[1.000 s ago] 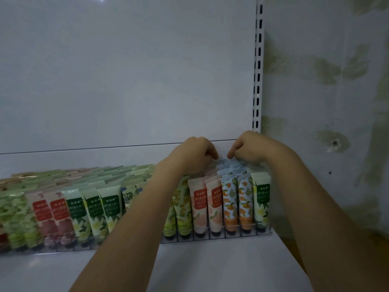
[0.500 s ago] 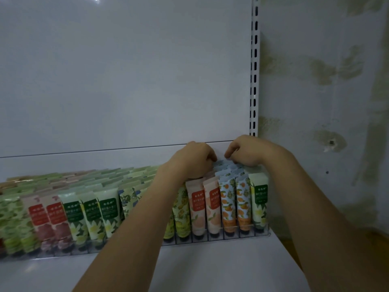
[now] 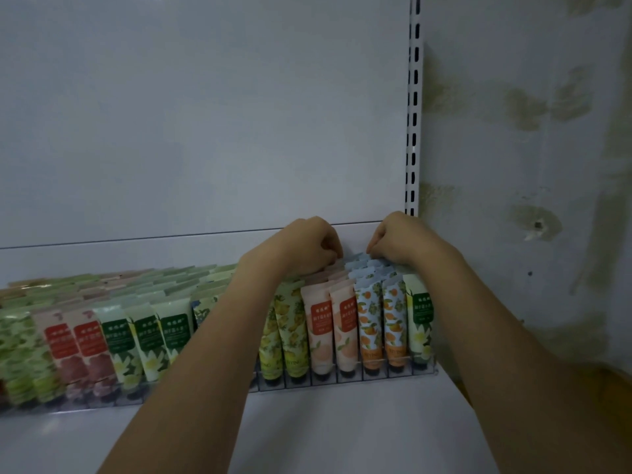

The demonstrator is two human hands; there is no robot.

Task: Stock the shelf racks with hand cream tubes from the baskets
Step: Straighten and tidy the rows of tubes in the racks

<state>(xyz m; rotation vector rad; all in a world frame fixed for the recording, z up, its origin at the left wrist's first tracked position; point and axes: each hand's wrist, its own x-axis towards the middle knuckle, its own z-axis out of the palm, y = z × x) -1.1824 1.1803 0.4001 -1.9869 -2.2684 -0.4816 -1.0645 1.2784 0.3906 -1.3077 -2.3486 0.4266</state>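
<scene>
Both left hand [image 3: 307,246] and right hand [image 3: 402,239] curl on tubes [image 3: 364,268], grip unclear; white shelf [image 3: 342,432], stained wall [image 3: 530,148].

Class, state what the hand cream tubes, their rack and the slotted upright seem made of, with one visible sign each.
Hand cream tubes: probably soft plastic, printed, faint sheen; flat crimped tops. Rack: clear hard plastic, perhaps acrylic; tube caps show through its front. Slotted upright: likely white-painted metal; neat punched slots.
</scene>
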